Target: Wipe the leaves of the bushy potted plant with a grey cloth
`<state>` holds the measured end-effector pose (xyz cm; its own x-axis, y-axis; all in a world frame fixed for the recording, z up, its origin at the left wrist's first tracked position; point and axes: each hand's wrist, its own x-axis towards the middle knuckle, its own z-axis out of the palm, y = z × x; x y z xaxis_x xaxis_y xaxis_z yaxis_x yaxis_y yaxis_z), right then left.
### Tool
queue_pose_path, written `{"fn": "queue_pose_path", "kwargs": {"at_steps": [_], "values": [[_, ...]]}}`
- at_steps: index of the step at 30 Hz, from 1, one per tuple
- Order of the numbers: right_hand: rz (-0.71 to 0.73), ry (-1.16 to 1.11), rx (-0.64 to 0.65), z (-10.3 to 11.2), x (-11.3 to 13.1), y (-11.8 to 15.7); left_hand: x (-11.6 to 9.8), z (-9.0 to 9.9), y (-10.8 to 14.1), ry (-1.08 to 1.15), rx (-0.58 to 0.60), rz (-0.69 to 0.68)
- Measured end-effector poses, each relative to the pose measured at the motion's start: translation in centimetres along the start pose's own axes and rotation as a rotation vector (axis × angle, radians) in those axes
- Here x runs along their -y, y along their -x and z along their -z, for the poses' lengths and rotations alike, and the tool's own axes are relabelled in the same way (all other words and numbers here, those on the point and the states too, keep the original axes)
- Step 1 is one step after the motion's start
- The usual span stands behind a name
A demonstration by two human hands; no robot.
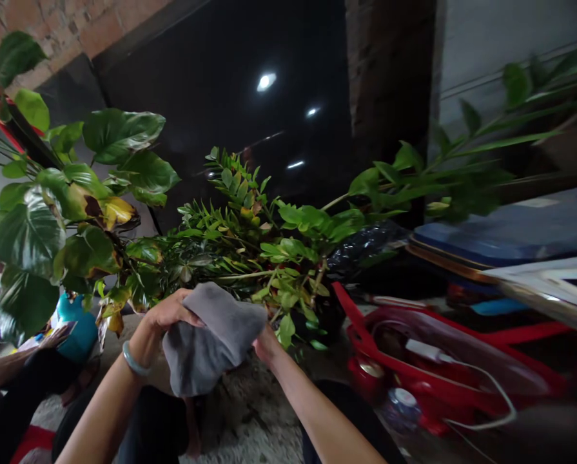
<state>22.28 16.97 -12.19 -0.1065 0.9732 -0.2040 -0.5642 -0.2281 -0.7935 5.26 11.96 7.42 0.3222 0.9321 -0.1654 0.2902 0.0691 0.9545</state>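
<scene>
A grey cloth [211,341] hangs between my two hands, its lower part drooping in loose folds. My left hand [175,310], with a pale bangle on the wrist, grips the cloth's upper left edge. At the cloth's right edge is my right hand [265,345], its fingers mostly hidden behind the fabric. Just beyond the cloth stand green leafy plants [293,245], some leaves yellowed.
A large-leaved plant [31,225] rises at the left. Beside it, another person's arm [2,374] shows. At right lie a red bag [414,361] with a white cable, a clear bottle [403,406] and blue-grey lids [510,229]. A dark glossy panel [220,84] stands behind.
</scene>
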Motion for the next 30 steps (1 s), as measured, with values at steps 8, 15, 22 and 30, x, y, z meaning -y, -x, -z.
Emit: {"fn": "queue_pose_path", "kwargs": {"at_steps": [8, 15, 22, 30], "values": [[-0.152, 0.040, -0.116, -1.1, 1.2, 1.0, 5.1, -1.1, -2.3, 0.400, -0.693, -0.031], [-0.116, 0.052, 0.031, -0.5, 0.8, 3.6, 11.8, -4.0, 4.1, 0.596, -0.492, 0.113], [-0.114, -0.036, 0.144, -2.1, 1.8, 9.7, 14.9, -5.1, 7.8, 0.685, -0.366, 0.001], [-0.138, 0.044, 0.156, -3.8, 2.1, 13.4, 15.2, -6.5, 7.5, 0.987, -0.442, -0.024]]}}
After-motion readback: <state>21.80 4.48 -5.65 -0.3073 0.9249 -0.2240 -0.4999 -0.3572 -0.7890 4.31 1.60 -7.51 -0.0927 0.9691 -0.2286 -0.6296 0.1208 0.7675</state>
